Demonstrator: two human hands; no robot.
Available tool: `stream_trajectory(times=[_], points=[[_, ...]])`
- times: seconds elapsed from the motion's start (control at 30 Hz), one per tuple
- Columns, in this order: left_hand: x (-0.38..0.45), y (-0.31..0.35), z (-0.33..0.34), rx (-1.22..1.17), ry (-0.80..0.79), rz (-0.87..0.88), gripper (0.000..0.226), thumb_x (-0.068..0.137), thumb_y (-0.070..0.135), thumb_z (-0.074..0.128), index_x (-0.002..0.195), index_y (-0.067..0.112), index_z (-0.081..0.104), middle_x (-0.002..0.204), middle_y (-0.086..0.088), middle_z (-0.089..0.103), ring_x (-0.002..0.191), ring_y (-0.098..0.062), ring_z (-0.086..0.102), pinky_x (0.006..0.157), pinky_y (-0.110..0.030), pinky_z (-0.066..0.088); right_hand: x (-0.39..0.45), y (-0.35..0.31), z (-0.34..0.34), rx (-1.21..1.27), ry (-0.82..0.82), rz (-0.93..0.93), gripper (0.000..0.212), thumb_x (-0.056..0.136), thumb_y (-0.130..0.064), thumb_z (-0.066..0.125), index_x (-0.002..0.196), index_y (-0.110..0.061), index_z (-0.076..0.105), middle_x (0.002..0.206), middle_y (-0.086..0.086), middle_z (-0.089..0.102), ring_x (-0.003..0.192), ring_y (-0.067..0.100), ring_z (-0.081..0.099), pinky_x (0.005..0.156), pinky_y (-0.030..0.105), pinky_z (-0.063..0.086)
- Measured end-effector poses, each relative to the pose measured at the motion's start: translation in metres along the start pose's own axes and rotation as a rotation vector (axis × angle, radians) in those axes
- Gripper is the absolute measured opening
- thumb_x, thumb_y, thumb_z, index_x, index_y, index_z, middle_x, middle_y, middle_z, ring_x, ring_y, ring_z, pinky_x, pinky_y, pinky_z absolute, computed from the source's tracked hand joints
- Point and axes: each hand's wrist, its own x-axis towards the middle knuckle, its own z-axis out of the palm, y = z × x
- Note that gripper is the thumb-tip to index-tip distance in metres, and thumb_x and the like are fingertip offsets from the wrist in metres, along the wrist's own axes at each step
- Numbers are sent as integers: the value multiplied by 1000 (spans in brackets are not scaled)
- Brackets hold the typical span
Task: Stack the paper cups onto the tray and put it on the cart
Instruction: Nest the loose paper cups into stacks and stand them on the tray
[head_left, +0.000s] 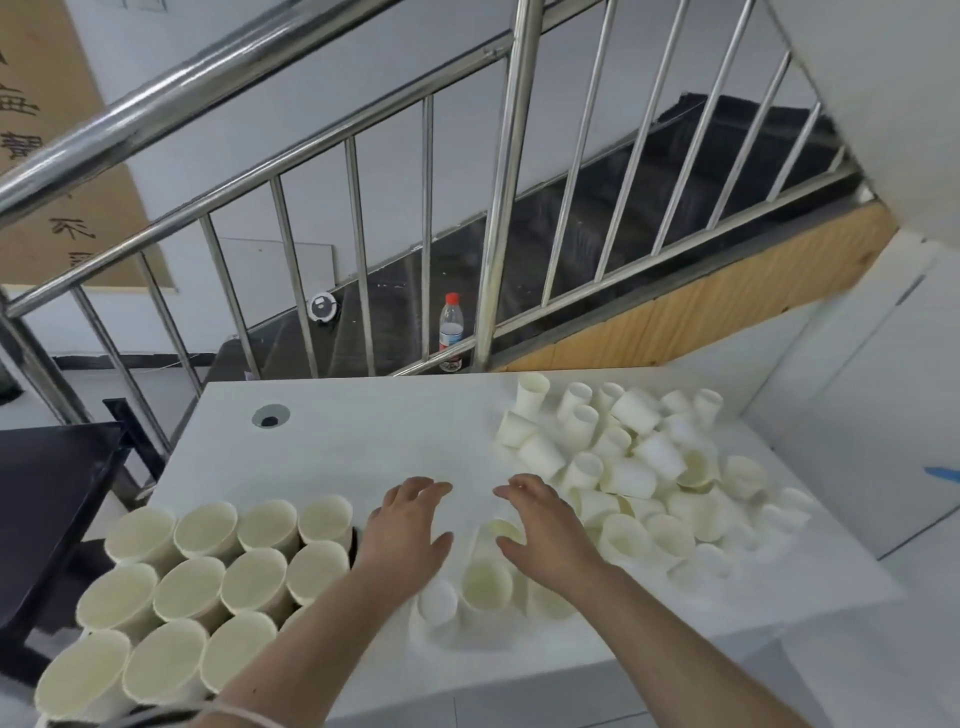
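Several upright white paper cups (254, 571) stand in tight rows at the lower left on a dark tray, of which only a sliver (357, 540) shows between them. A big loose heap of paper cups (634, 457) lies at the right of the white table (363, 431). A few cups (485, 582) sit near the front edge between my arms. My left hand (408, 525) hovers with fingers spread beside the rows, holding nothing. My right hand (545, 519) is spread above the near cups, also holding nothing.
A steel stair railing (511, 156) runs behind the table. Behind it a red-capped water bottle (451, 332) stands on the dark stairs. A black surface (47, 493) adjoins the table's left. The table has a cable hole (270, 417). A white wall (872, 415) closes the right side.
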Motion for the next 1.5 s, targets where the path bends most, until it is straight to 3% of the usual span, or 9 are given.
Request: stream_trajectory(times=[0.4, 0.57, 1.03, 1.5], points=[[49, 43, 34, -3, -34, -14, 56, 91, 32, 54, 142, 30, 32, 146, 9, 32, 134, -15, 31, 105, -31, 36, 10, 80, -17, 7, 22, 61, 58, 92, -34, 58, 145, -25, 36, 146, -8, 29, 133, 11, 37, 108, 28, 32], [96, 38, 46, -28, -38, -29, 56, 90, 31, 55, 142, 28, 34, 145, 7, 34, 134, -16, 33, 105, -31, 37, 50, 101, -15, -2, -25, 105, 59, 91, -33, 58, 145, -24, 36, 147, -7, 31, 131, 14, 40, 103, 27, 38], [195, 3, 71, -60, -92, -68, 56, 91, 35, 54, 142, 29, 33, 144, 8, 34, 131, -15, 36, 102, -30, 39, 172, 143, 7, -74, -181, 231, 72, 91, -37, 59, 150, -20, 22, 149, -1, 28, 136, 20, 33, 104, 33, 41], [218, -7, 90, -77, -128, -131, 54, 91, 36, 53, 141, 31, 34, 144, 10, 35, 131, -13, 35, 100, -28, 41, 216, 162, 34, -236, -257, 305, 93, 85, -43, 64, 151, -10, 8, 129, 7, 51, 115, 25, 55, 93, 32, 45]])
